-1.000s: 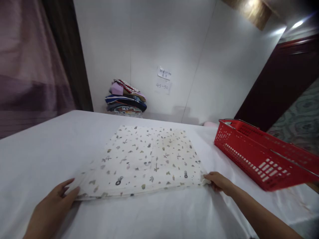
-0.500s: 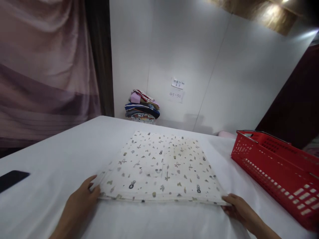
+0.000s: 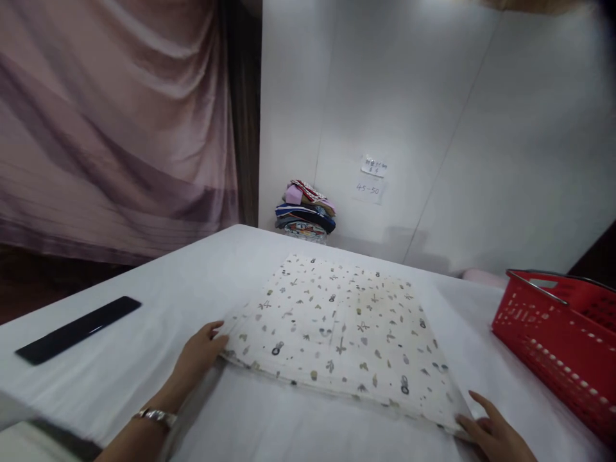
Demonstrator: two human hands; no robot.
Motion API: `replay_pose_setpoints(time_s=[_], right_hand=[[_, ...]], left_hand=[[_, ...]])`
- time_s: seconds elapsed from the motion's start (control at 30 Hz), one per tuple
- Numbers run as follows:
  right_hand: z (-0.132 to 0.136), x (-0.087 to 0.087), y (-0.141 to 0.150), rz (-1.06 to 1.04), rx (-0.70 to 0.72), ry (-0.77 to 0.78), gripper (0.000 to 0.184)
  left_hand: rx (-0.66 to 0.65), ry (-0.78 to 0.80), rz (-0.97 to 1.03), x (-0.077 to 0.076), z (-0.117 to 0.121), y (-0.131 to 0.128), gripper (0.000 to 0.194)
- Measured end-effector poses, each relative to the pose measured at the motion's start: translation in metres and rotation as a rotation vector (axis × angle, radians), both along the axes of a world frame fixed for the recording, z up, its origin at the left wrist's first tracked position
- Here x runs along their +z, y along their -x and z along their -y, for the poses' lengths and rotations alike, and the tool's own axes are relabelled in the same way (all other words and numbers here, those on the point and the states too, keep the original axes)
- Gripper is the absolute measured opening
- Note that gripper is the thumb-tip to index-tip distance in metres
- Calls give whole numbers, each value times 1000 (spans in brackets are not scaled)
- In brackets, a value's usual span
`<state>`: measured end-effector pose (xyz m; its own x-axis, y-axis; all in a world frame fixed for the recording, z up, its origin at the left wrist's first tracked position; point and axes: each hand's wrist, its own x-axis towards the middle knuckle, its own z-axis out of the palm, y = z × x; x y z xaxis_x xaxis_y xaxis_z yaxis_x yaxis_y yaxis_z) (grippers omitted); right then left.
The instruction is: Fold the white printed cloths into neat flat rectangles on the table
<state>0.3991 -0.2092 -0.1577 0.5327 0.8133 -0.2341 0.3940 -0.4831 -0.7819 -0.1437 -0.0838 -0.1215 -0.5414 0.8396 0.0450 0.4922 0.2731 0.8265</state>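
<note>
A folded white cloth (image 3: 346, 333) with a small scattered print of leaves, starfish and rings lies flat on the white-covered table (image 3: 192, 269). My left hand (image 3: 199, 353) pinches its near left corner between thumb and fingers, and a metal bracelet (image 3: 156, 416) circles that wrist. At the near right corner my right hand (image 3: 498, 430) holds the edge, its index finger raised off the fabric. The cloth's near edge runs between both hands and shows several layers.
A red plastic basket (image 3: 553, 340) with metal handles stands on the right. To the left lies a flat black object (image 3: 79, 329), perhaps a phone. Folded fabrics are stacked (image 3: 305, 212) by the wall beyond the table. A pink curtain (image 3: 120, 128) hangs at left.
My view has swung left, so the scene sits further right and the whole black object shows. My right index finger has lifted. Both hands keep hold of the cloth's near corners.
</note>
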Motion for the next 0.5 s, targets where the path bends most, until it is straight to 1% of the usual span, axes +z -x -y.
replay_pose_setpoints(time_s=[0.07,0.1,0.13,0.2,0.27,0.33,0.43,0.5], right_hand=[[-2,-4,-12,221,50,-65,62],[-4,-5,-15,288,68,-108,60],[-6,-5,-16,319,92,-154,58],[-11,-5,-8,283,168,-212,54],[-18,-2,10,192,264,-218,50],[-27,0,36,115,364,-199,46],[-40,2,76,81,507,-143,39],[-49,5,102,84,627,-132,34]], left_hand=[[6,18,109,2,-1,-6,37],[17,18,172,2,-1,-10,40],[34,8,235,2,-1,-14,43],[64,-29,360,0,0,-22,49],[102,-64,448,-4,0,-27,54],[138,-82,493,-8,1,-27,54],[141,-92,583,-11,5,-22,56],[132,-96,652,-8,10,-20,57]])
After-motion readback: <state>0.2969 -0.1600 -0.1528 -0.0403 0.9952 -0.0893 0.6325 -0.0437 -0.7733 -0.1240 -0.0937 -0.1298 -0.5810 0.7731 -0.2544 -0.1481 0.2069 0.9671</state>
